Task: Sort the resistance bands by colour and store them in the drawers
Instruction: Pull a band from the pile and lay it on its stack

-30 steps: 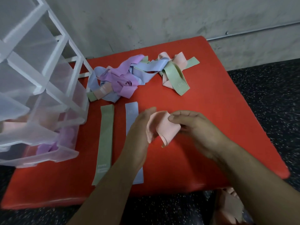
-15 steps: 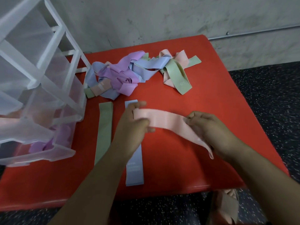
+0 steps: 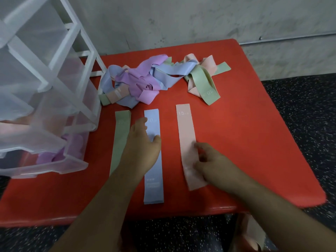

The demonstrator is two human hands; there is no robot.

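Your right hand (image 3: 211, 162) pressed the pink band (image 3: 184, 128) flat, seemingly keeping colours apart; your left hand (image 3: 141, 148) lay loose, empty, on the blue band (image 3: 153, 188).

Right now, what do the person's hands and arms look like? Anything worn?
Both bare: left hand and right hand show no gloves, rings or watch that I can see. Also bare to the frame edge: left forearm and right forearm; no sleeves.
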